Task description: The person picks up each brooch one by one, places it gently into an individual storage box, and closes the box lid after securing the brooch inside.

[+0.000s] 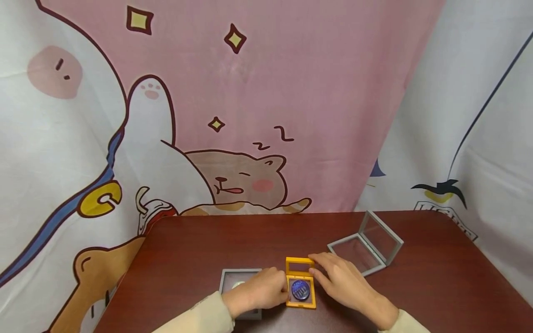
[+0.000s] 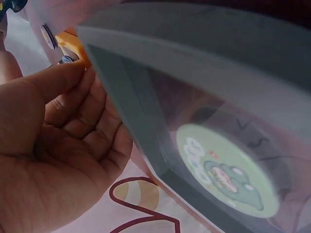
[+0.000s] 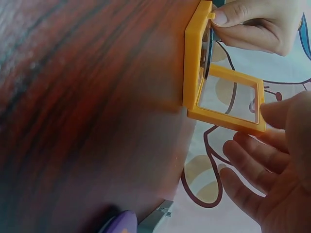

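Note:
A small yellow display case stands on the table with its lid raised and its clear film showing. On the film of its base lies a round blue-purple badge. With thumb and fingers, my left hand pinches the left edge of the base. My right hand holds the free edge of the raised lid between thumb and index finger, its other fingers spread loosely. Under my left forearm is a closed grey display case holding a round pale-green badge with a cartoon print; the hand partly covers it in the head view.
An open grey display case stands behind my right hand, its lid tilted up. A purple rounded object shows at the right wrist view's lower edge. The dark red table meets a printed cartoon curtain at the back.

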{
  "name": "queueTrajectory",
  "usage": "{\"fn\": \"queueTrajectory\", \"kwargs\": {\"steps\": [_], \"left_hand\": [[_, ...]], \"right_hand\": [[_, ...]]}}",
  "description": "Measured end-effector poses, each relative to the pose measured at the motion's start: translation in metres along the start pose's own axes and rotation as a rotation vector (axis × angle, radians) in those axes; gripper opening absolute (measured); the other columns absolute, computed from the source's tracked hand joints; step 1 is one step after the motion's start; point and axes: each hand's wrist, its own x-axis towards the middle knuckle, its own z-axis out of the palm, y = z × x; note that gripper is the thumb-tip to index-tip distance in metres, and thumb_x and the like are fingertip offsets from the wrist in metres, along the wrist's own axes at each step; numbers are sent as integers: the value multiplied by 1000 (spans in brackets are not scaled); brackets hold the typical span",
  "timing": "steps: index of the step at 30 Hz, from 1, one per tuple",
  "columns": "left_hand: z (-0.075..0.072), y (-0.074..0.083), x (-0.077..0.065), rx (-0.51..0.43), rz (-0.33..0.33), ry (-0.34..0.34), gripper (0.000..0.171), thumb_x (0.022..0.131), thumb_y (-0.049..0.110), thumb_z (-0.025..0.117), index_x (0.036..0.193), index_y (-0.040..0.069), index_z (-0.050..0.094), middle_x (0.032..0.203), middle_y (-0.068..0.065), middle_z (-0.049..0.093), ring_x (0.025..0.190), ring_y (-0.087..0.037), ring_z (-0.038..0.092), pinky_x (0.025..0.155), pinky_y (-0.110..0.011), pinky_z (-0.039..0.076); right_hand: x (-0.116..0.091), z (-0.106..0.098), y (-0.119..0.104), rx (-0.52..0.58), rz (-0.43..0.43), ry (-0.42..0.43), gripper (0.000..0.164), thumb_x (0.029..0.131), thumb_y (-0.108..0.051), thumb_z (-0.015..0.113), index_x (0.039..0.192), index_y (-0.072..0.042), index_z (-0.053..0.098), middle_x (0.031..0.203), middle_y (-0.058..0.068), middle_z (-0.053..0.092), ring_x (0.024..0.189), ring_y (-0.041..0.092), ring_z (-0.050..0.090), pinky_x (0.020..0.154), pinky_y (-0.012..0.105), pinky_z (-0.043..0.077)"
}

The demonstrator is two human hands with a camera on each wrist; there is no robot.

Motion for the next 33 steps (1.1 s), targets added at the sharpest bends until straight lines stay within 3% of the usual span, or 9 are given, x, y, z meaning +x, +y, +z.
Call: {"fn": "queueTrajectory", "kwargs": {"steps": [6,12,15,18,22,26,30,33], "left_hand": [[2,-2,-1,53,47,42,53,90,16,78,48,22,47,43,14,30,41,0,26,45,-18,26],[0,-4,-3,145,120,94,44,90,18,80,52,22,60,46,17,40,45,1,33,61,-19,35],[-4,-6,-5,145,135,126,41,91,15,80,55,22,62,47,18,42,47,2,34,67,-21,37],[-7,-7,-6,131,157,192,37,91,9,77,58,20,64,50,16,44,48,3,32,65,-20,38],[-8,-7,-6,63,153,274,25,93,4,75,70,13,71,59,13,54,54,5,36,57,-16,38],[-5,-4,-8,36,94,325,5,94,7,77,90,7,74,71,7,65,64,3,53,58,-17,44],[-2,-1,-12,51,58,394,16,94,8,78,107,2,71,82,-2,73,72,-5,66,59,-21,51],[-2,0,-13,45,74,435,19,95,7,76,112,1,69,87,-5,76,74,-7,69,60,-21,53]], "right_hand": [[-2,1,0,-1,-17,13,22,97,-17,76,118,-11,74,107,-6,73,92,6,67,73,32,57],[-4,0,0,-12,-67,50,19,94,-13,79,112,-11,75,101,-7,73,89,6,67,71,31,57],[-4,-1,-1,-4,-73,44,18,94,-13,79,112,-10,75,101,-8,72,89,5,66,70,31,57],[-5,-2,-1,2,-77,43,18,94,-14,78,112,-10,76,101,-8,72,89,5,66,71,31,57],[-7,-3,-2,6,-103,67,18,92,-12,80,109,-12,76,99,-9,72,89,4,66,71,31,57],[-10,-3,-2,7,-139,93,19,90,-9,82,107,-14,75,98,-11,70,88,2,64,70,31,56],[-12,-3,-2,4,-165,103,19,90,-9,82,107,-13,75,97,-12,69,87,2,64,71,30,56],[-12,-4,-1,-2,-183,112,19,90,-8,81,107,-13,75,96,-12,70,87,3,64,71,30,56]]}}
